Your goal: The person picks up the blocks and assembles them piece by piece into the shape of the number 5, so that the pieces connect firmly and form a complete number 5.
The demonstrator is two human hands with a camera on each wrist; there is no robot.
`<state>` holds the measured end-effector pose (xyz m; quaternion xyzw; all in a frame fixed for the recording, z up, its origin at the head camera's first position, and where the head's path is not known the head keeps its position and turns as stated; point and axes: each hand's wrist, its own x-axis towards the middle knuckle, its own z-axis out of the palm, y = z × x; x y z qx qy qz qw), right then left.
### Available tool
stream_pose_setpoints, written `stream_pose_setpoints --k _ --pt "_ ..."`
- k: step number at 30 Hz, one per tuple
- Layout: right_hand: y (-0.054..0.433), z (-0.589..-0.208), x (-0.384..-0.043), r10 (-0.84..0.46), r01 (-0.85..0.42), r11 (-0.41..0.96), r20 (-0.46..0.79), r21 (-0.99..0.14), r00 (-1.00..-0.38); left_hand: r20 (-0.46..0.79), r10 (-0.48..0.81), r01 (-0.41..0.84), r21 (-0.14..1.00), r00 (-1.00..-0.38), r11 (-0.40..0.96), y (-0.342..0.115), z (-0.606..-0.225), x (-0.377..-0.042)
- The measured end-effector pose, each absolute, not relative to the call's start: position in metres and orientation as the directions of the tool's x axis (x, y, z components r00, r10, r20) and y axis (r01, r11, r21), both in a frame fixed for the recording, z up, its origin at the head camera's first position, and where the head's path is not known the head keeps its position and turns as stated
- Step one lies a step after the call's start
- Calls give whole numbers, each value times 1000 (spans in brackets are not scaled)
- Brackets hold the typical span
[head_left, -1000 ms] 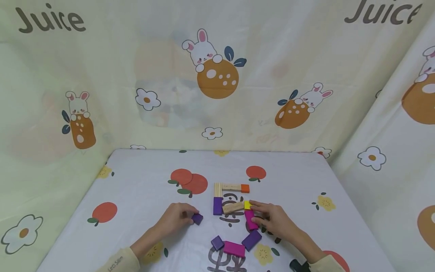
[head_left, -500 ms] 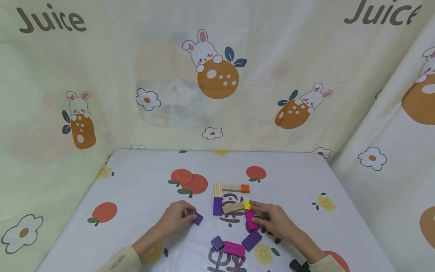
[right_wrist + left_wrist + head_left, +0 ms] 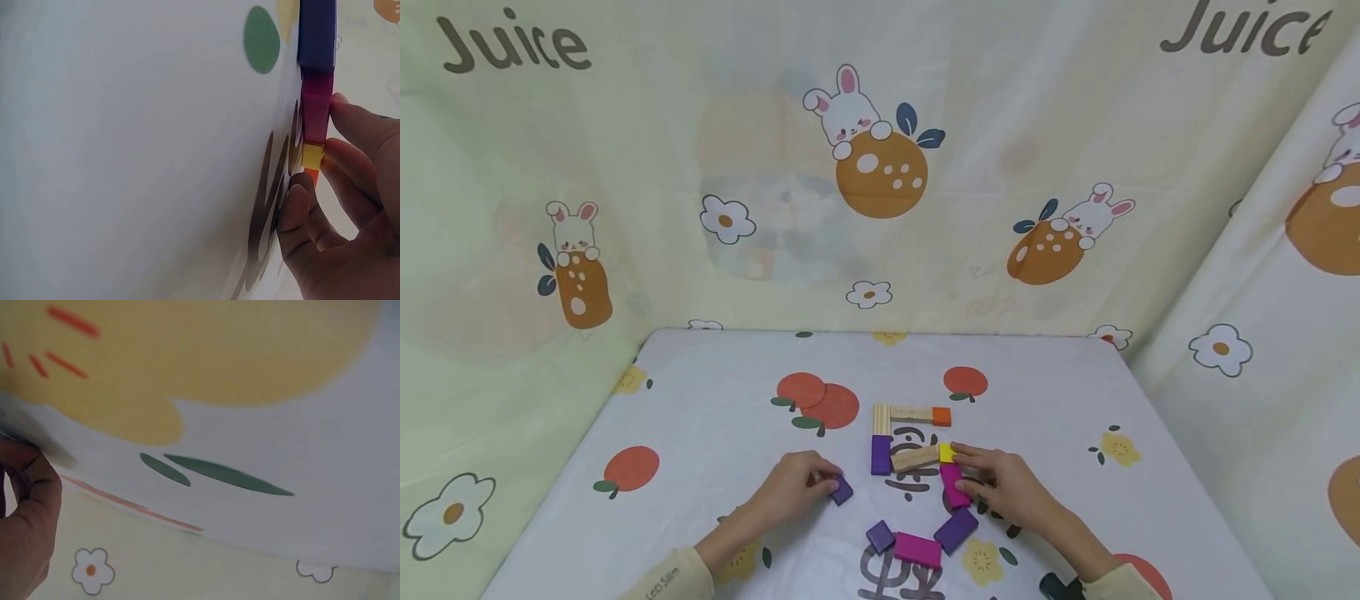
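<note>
My left hand (image 3: 793,485) pinches a small purple block (image 3: 844,492) between thumb and fingers, low over the cloth. That block is mostly out of sight in the left wrist view, where my curled fingers (image 3: 28,487) show at the left edge. My right hand (image 3: 1017,487) rests on a curving row of blocks: the index finger touches a yellow block (image 3: 946,453), and the thumb lies on a magenta block (image 3: 948,474). In the right wrist view, the yellow block (image 3: 312,155) and magenta block (image 3: 317,106) sit end to end, with a larger purple block (image 3: 317,37) beyond.
The row continues through a purple block (image 3: 956,531), a magenta block (image 3: 917,549) and a small purple block (image 3: 880,536). Behind are plain wooden blocks (image 3: 916,457), an upright-lying purple block (image 3: 881,456) and an orange block (image 3: 942,416). A black object (image 3: 1054,587) lies by the right sleeve.
My left hand has shifted slightly right and nearer with the small purple block, whose angle has turned a little. My right hand and the other blocks have stayed put.
</note>
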<state>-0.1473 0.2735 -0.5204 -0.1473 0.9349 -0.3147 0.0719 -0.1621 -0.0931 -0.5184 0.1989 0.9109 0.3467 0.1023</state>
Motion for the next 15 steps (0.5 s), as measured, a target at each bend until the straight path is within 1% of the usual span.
stream_pose_setpoints --k 15 --pt "272 -520 -147 -300 -207 769 -56 -605 -952 -67 500 315 702 -864 639 -84 -520 -155"
